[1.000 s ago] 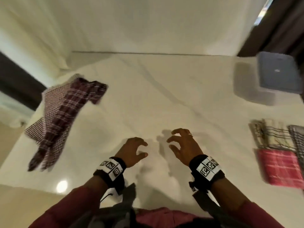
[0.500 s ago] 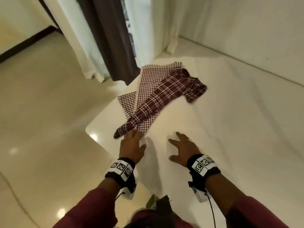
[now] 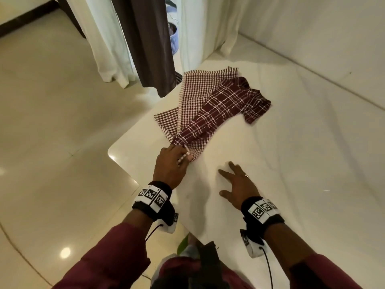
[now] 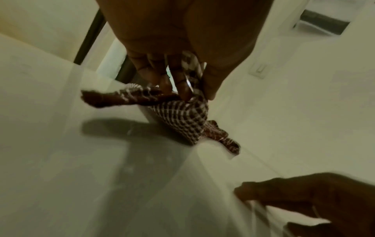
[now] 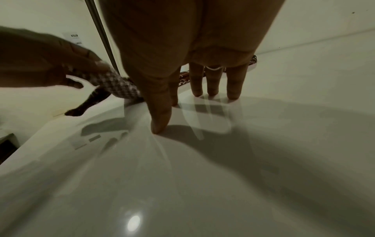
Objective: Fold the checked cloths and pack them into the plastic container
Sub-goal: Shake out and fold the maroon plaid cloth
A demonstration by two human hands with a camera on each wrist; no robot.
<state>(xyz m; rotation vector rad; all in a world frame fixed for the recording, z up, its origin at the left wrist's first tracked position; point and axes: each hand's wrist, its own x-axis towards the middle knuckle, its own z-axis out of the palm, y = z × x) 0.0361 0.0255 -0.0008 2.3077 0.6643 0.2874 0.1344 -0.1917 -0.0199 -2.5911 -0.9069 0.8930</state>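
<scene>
Two checked cloths lie overlapped near the table's left corner: a small-checked maroon-and-white cloth (image 3: 195, 94) and, over it, a dark maroon cloth with thin white lines (image 3: 225, 105). My left hand (image 3: 184, 154) pinches their near ends; in the left wrist view the fingers (image 4: 178, 83) curl round the small-checked cloth (image 4: 182, 115), and the dark cloth's end (image 4: 113, 97) sticks out beside them. To the right, my right hand (image 3: 227, 180) rests on the bare table with straight, spread fingers (image 5: 233, 83) and holds nothing. The plastic container is out of view.
The white table (image 3: 291, 163) ends in a rounded corner (image 3: 113, 151) just left of my left hand, with glossy floor below. Dark and white curtains (image 3: 145, 38) hang beyond the cloths. A white wall (image 3: 312, 28) runs along the table's far side.
The view has swung left, away from the container and the folded cloths. My left hand reached the pile and took hold of the cloth ends. My right hand came down flat on the table.
</scene>
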